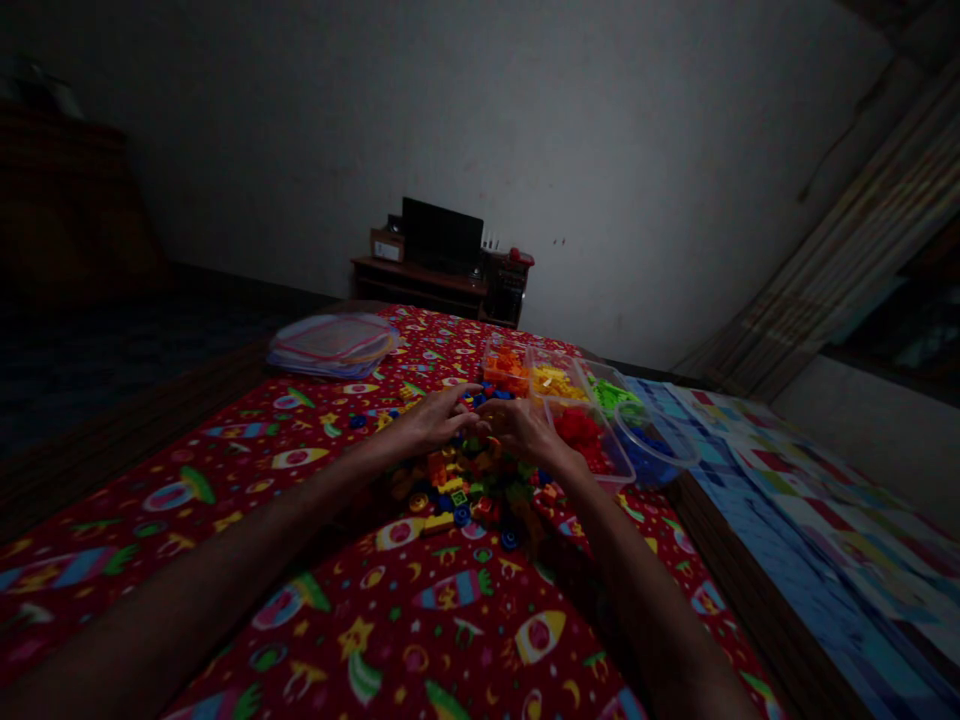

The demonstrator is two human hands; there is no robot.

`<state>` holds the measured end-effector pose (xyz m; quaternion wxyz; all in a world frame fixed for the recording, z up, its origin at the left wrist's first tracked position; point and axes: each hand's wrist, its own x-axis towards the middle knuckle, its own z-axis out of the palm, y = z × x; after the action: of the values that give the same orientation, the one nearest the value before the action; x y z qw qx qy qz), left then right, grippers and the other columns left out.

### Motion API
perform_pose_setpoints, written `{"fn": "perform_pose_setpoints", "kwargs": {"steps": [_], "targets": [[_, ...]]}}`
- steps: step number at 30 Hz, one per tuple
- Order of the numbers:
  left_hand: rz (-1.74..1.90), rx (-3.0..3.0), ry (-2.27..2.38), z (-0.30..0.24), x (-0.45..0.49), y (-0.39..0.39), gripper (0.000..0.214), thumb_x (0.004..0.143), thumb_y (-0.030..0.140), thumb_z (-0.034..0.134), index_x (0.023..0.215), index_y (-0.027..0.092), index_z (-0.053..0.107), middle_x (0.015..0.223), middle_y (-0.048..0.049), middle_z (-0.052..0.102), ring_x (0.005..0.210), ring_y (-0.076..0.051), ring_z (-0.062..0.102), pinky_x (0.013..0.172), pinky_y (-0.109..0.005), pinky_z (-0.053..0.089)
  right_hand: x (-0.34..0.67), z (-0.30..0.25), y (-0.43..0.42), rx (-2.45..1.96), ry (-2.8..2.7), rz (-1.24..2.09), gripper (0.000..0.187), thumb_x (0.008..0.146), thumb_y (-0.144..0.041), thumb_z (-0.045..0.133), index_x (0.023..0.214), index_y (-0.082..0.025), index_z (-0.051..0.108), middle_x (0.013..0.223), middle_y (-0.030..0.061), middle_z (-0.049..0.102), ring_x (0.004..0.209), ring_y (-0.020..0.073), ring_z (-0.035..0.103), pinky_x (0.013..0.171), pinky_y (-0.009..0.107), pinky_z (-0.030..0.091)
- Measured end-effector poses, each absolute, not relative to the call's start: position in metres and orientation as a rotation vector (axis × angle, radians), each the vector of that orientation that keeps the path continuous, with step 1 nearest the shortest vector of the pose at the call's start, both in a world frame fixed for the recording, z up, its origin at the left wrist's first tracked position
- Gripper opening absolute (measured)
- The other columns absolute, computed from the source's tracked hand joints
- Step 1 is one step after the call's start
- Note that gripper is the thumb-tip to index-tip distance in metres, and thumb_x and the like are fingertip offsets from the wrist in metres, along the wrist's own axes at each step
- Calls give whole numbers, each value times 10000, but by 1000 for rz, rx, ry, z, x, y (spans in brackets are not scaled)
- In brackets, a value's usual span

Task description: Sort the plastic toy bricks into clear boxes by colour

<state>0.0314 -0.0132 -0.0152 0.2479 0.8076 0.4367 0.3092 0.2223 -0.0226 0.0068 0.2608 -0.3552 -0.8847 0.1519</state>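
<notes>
1. Nearest the body, a blue round piece [510, 540] is lying on the red patterned cloth [360, 570], between the forearms; a dragging wrist could be sweeping it aside unseen.
2. The mixed block pile [454, 490] is spreading out just below and in front of the hands. Dim light and overlapping colours could be causing wrong picks, darker pieces above all.
3. Over the pile, the left hand [431, 420] is curving inward, thumb and fingers loosely bent; the right hand [525, 428] is meeting it, fingertips nearly touching. Whether either is pinching a block, I cannot tell. Crowding so closely, they could be bumping each other and dropping a piece.
4. Just right of the right hand, the red-block box [621, 458] is standing beside the forearm; a careless elbow could be shoving it.
5. Further right, the round blue-block tub [684, 455] is sitting near the cloth's edge, so a knock could be spilling it.
6. Beyond the hands, the orange-block box [490, 368], yellow-block box [534, 360] and green-block box [583, 372] are standing close together; a short toss could be landing in the wrong one.
</notes>
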Motion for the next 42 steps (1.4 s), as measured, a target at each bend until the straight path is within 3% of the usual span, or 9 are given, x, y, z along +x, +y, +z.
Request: {"fn": "perform_pose_setpoints", "kwargs": {"steps": [3, 7, 13, 18, 23, 29, 32, 37, 42], "targets": [[847, 2183, 1189, -14, 30, -13, 494, 847, 384, 436, 1278, 154, 511, 817, -31, 721, 754, -194, 659, 688, -281, 498, 227, 10, -23, -988, -2454, 364, 202, 853, -212, 563, 995, -121, 674, 694, 17, 636, 595, 88, 516, 567, 190, 348], [826, 2336, 1279, -6, 29, -18, 338, 859, 388, 467, 1026, 174, 666, 890, -44, 715, 796, -192, 647, 724, -276, 481, 245, 21, -20, -1175, -2439, 285, 174, 858, -211, 551, 941, -133, 683, 699, 23, 631, 584, 87, 498, 544, 194, 336], [668, 2691, 859, -20, 41, -28, 234, 823, 340, 613, 1012, 211, 662, 1028, -55, 653, 958, -186, 594, 833, -260, 444, 276, 31, -6, -1522, -2219, 150, 173, 864, -212, 555, 940, -132, 688, 796, 78, 690, 676, 122, 588, 597, 212, 400], [507, 2779, 848, -33, 46, -30, 117, 794, 155, 576, 864, 196, 659, 880, -27, 645, 847, -165, 581, 729, -224, 435, 299, 44, -6, -1718, -2232, 212, 171, 834, -200, 569, 858, -116, 716, 868, 107, 714, 714, 144, 617, 591, 212, 418], [498, 2723, 907, -27, 46, -33, 162, 800, 147, 544, 908, 195, 654, 907, -24, 642, 827, -152, 587, 707, -212, 427, 308, 45, -1, -1817, -2166, 252, 205, 817, -209, 559, 873, -94, 719, 838, 110, 712, 708, 161, 627, 632, 233, 442], [504, 2731, 889, -25, 47, -35, 166, 808, 146, 538, 925, 193, 645, 912, -27, 647, 843, -160, 592, 720, -222, 426, 305, 12, 27, -1611, -1728, -25, 456, 834, -239, 516, 1268, -100, 532, 1179, 171, 630, 1007, 233, 611, 857, 331, 465], [508, 2715, 877, -26, 46, -34, 159, 812, 144, 543, 927, 195, 639, 920, -28, 642, 856, -161, 591, 734, -225, 425, 309, 6, 34, -1573, -1708, -41, 545, 803, -198, 527, 1335, -97, 467, 1272, 181, 576, 1097, 248, 574, 931, 361, 438], [505, 2714, 880, -25, 46, -34, 144, 809, 151, 541, 901, 194, 643, 887, -25, 633, 817, -159, 583, 720, -229, 423, 316, 19, 33, -1527, -1694, -27, 426, 808, -109, 418, 1188, -113, 608, 1178, 136, 646, 1059, 208, 604, 936, 330, 446], [500, 2699, 878, -24, 46, -36, 146, 812, 152, 530, 899, 194, 639, 900, -23, 626, 825, -152, 577, 715, -216, 419, 318, 28, 28, -1591, -1770, 44, 338, 808, -144, 441, 1041, -120, 684, 1016, 114, 706, 908, 194, 654, 820, 293, 493]]}}
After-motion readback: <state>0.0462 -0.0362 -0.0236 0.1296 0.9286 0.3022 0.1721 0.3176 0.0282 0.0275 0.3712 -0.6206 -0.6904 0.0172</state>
